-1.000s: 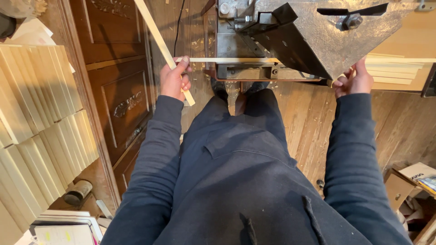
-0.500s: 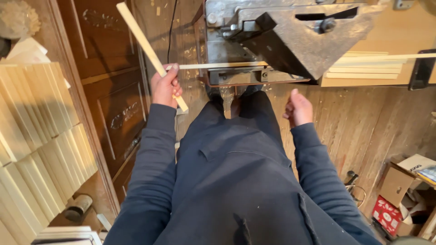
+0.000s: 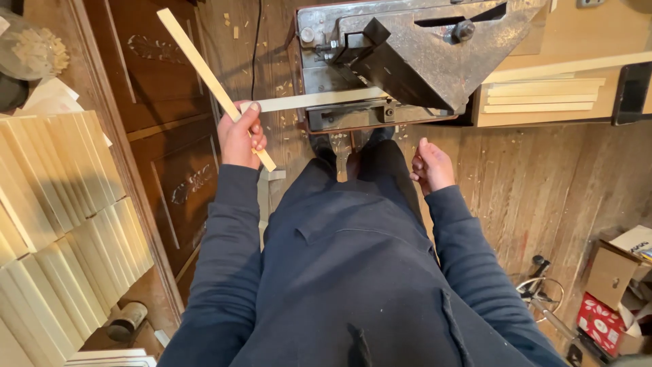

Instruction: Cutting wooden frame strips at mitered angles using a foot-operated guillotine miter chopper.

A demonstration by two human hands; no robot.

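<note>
My left hand (image 3: 239, 138) grips a thin pale wood strip (image 3: 197, 62) that slants up and to the left, its lower end poking out below the fist. The hand's fingertips are close to the left end of a second pale strip (image 3: 319, 100) lying across the bed of a grey metal cutting machine (image 3: 407, 58). My right hand (image 3: 432, 166) hangs loosely curled in front of the machine, below its front edge, holding nothing. My dark-sleeved arms and dark clothing fill the lower middle.
Stacks of pale wood pieces (image 3: 61, 204) stand at the left beside a dark carved wooden panel (image 3: 170, 156). More strips (image 3: 543, 95) lie on a shelf right of the machine. A cardboard box (image 3: 621, 272) sits on the plank floor at right.
My right hand has left the machine's right side and dropped down toward my body. The left hand still holds the slanted strip, which sits slightly lower and more to the left.
</note>
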